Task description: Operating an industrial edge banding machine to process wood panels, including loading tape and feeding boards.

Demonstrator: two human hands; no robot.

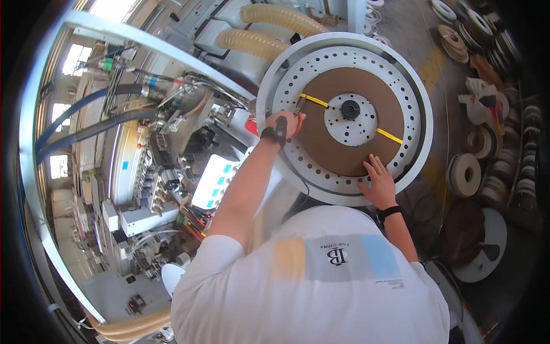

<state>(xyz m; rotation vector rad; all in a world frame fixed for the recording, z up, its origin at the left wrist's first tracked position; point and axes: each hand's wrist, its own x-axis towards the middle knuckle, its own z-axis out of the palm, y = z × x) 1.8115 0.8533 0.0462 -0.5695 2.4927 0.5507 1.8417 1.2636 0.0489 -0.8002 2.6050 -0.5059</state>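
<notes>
Gripping what looks like red-handled cutters (300, 110), left hand (282, 123) closed at yellow strap (314, 100), right hand (377, 182) spread flat on smooth brown coil (321, 146), round white perforated turntable (412, 97).

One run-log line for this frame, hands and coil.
left hand: grips red-handled cutters at yellow strap | right hand: flat on brown coil edge | coil: lying on white perforated turntable
</notes>
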